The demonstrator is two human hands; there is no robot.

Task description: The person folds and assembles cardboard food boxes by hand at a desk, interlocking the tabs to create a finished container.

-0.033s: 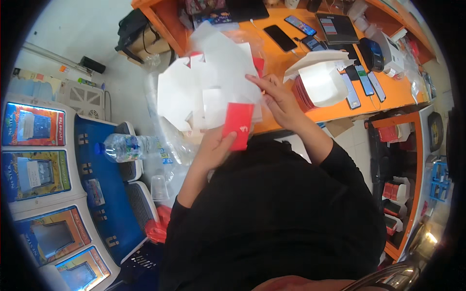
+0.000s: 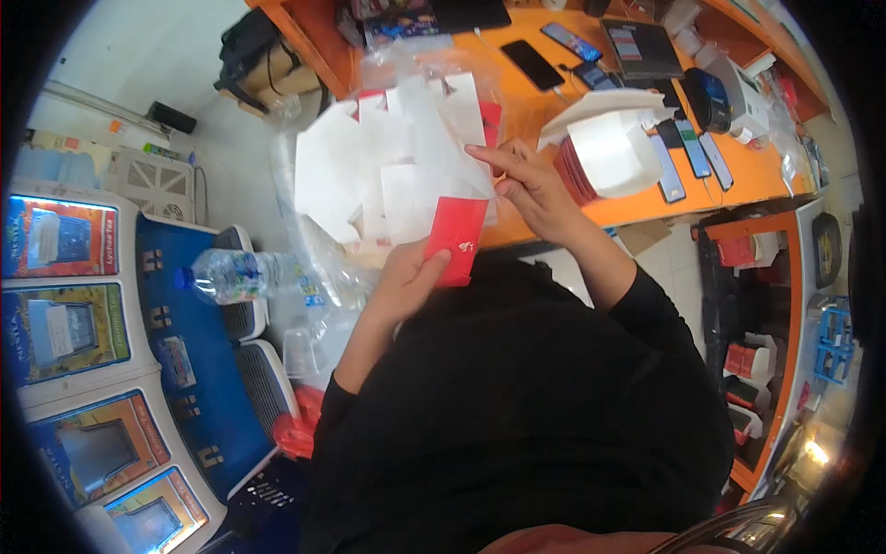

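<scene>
**Two hands on red-and-white card blanks**

Left hand [image 2: 406, 277], centre frame: fingers curled shut around the lower edge of a red card sleeve [image 2: 455, 238], thumb on its face. Right hand [image 2: 528, 185], just up and right: fingers partly closed, pinching the edge of a fan of white flat card blanks [image 2: 388, 166] above the sleeve. Beyond, the orange surface [image 2: 738, 185] carries a stack of white folded boxes [image 2: 614, 148] and several phones [image 2: 535, 63]. Left of frame, a plastic water bottle [image 2: 235, 274] lies on its side.
</scene>
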